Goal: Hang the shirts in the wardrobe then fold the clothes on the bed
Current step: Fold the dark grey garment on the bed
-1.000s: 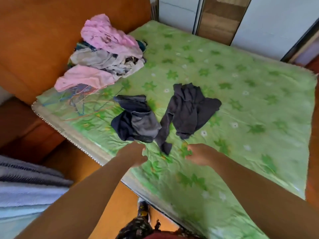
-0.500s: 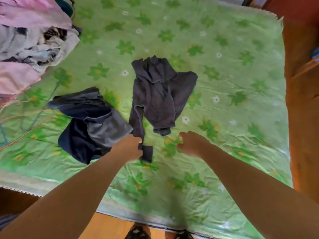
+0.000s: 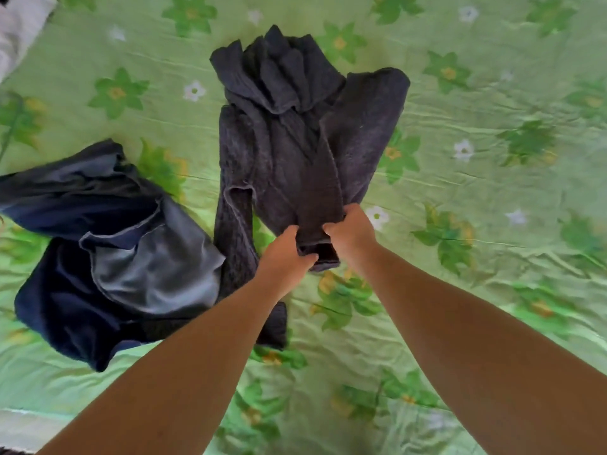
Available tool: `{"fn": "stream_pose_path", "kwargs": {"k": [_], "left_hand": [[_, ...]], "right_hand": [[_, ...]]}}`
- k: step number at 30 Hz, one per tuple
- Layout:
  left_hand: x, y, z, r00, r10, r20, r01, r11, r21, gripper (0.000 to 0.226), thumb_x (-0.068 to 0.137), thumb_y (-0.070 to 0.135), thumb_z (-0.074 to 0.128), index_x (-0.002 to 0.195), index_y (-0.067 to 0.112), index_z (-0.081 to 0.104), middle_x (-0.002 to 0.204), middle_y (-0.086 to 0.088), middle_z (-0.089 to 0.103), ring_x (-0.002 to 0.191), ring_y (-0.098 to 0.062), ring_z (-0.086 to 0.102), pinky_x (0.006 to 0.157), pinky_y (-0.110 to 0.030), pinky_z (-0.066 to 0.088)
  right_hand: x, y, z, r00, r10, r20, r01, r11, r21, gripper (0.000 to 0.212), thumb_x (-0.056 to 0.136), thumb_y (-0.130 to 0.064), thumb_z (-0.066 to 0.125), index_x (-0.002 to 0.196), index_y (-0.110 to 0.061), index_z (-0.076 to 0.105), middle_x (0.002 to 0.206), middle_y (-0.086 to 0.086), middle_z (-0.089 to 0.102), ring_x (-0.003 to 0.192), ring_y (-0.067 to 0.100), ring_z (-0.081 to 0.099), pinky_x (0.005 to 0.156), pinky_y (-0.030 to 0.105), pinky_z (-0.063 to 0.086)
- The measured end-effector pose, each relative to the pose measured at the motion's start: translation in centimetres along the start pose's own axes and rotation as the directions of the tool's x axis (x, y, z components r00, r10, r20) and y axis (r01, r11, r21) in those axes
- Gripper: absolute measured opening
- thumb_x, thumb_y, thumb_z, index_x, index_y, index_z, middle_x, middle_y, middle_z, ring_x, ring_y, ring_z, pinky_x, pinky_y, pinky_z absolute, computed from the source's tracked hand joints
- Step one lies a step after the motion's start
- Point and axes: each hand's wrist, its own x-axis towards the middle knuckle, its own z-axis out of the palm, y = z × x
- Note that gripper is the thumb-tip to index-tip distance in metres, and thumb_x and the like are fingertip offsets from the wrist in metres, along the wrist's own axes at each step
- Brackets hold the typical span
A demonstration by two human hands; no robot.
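Sheet (image 3: 492, 198): light green cloth that fills almost the whole view; it lies flat but wrinkled.
Creases: many fine lines, mostly running from left to right, stronger at the right side and in the lower part.
Print: 2 kinds of flower, spread over the sheet without clear rows.
Large flowers (image 3: 116, 92): darker green, star-shaped petals, yellow-orange centre.
Small flowers (image 3: 193, 90): white petals, green centre, set between the large ones.
Pale strip (image 3: 23, 428): whitish band at the lower left edge, just beside the sheet's border; blurred.
Dark patch (image 3: 11, 452): in the bottom left corner, too small to tell what it is.
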Motion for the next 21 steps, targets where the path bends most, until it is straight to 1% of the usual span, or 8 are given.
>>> {"fn": "stream_pose_path", "kwargs": {"k": [2, 6, 9, 11, 13, 16, 18, 21], "left_hand": [[0.0, 0.6, 0.4, 0.999, -0.001, 0.039, 0.005, 0.997, -0.08, 0.022, 0.083, 0.015, 0.064, 0.094, 0.032, 0.055, 0.082, 0.001, 0.066, 0.075, -0.023, 0.064, 0.062, -0.039, 0.05], [-2.3, 1.0, 0.9, 0.996, 0.05, 0.071, -0.041, 0.992, -0.115, 0.02, 0.074, 0.006, 0.058, 0.074, 0.024, 0.052, 0.078, -0.005, 0.057, 0.07, -0.024, 0.057, 0.056, -0.037, 0.041], [-5.4, 1.0, 1.4, 0.982, 0.123, 0.141, -0.111, 0.99, -0.091, 0.034, 0.075, 0.016, 0.071, 0.101, 0.029, 0.053, 0.102, 0.005, 0.055, 0.087, -0.015, 0.059, 0.071, -0.031, 0.05], [-7.3, 1.6, 1.2, 0.969, 0.164, 0.187, -0.132, 0.976, -0.171, 0.073, 0.072, 0.034, 0.079, 0.135, 0.037, 0.043, 0.119, 0.019, 0.057, 0.101, -0.006, 0.064, 0.081, -0.029, 0.056], [-8.7, 2.5, 0.8, 0.96, 0.208, 0.187, -0.181, 0.972, -0.15, 0.078, 0.072, 0.05, 0.075, 0.142, 0.041, 0.04, 0.12, 0.028, 0.057, 0.104, 0.0, 0.063, 0.082, -0.018, 0.052], [-10.3, 4.4, -0.3, 0.962, 0.254, 0.102, -0.248, 0.966, -0.068, 0.033, 0.092, 0.026, 0.066, 0.124, 0.023, 0.061, 0.111, 0.006, 0.069, 0.1, -0.016, 0.066, 0.083, -0.032, 0.052], [-11.3, 6.0, -1.7, 0.973, 0.228, 0.022, -0.225, 0.97, -0.087, 0.014, 0.096, 0.011, 0.057, 0.107, 0.016, 0.065, 0.091, -0.001, 0.069, 0.082, -0.015, 0.063, 0.073, -0.035, 0.048], [-13.6, 8.9, -4.8, 0.991, 0.135, 0.009, -0.128, 0.959, -0.252, 0.027, 0.094, 0.001, 0.048, 0.074, 0.019, 0.051, 0.056, 0.009, 0.045, 0.049, -0.006, 0.036, 0.052, -0.025, 0.029]], "right_hand": [[-0.3, 0.6, -0.3, 0.998, 0.022, 0.052, -0.024, 0.999, 0.047, 0.02, 0.085, -0.011, 0.064, 0.103, -0.003, 0.061, 0.09, 0.011, 0.064, 0.091, 0.034, 0.065, 0.075, 0.04, 0.05], [-3.3, 2.7, -1.8, 0.987, 0.056, 0.153, -0.072, 0.992, 0.101, 0.024, 0.079, -0.013, 0.06, 0.101, -0.004, 0.059, 0.083, 0.011, 0.061, 0.079, 0.029, 0.061, 0.068, 0.038, 0.048], [-6.2, 4.2, -3.1, 0.96, 0.132, 0.245, -0.165, 0.98, 0.116, 0.016, 0.083, -0.003, 0.059, 0.099, -0.006, 0.061, 0.081, 0.015, 0.062, 0.072, 0.03, 0.064, 0.059, 0.036, 0.051], [-7.9, 4.5, -3.8, 0.937, 0.137, 0.321, -0.192, 0.971, 0.145, 0.014, 0.084, 0.004, 0.054, 0.091, -0.007, 0.059, 0.077, 0.017, 0.058, 0.067, 0.029, 0.06, 0.059, 0.038, 0.048], [-9.3, 3.9, -4.7, 0.929, 0.117, 0.352, -0.19, 0.965, 0.181, 0.016, 0.084, 0.009, 0.05, 0.088, -0.006, 0.054, 0.075, 0.019, 0.05, 0.064, 0.026, 0.053, 0.058, 0.037, 0.043], [-11.1, 2.0, -6.9, 0.938, 0.052, 0.342, -0.143, 0.959, 0.247, 0.019, 0.088, 0.007, 0.052, 0.082, -0.011, 0.048, 0.067, 0.013, 0.042, 0.049, 0.016, 0.041, 0.044, 0.022, 0.032], [-12.4, 0.2, -8.8, 0.944, -0.013, 0.329, -0.081, 0.96, 0.269, 0.012, 0.088, -0.013, 0.057, 0.078, -0.014, 0.052, 0.067, 0.007, 0.048, 0.05, 0.009, 0.047, 0.045, 0.017, 0.038], [-14.2, -2.1, -11.4, 0.956, -0.092, 0.28, 0.017, 0.966, 0.259, 0.018, 0.078, -0.026, 0.05, 0.081, -0.02, 0.066, 0.078, 0.003, 0.065, 0.069, 0.01, 0.061, 0.061, 0.02, 0.049]]}}
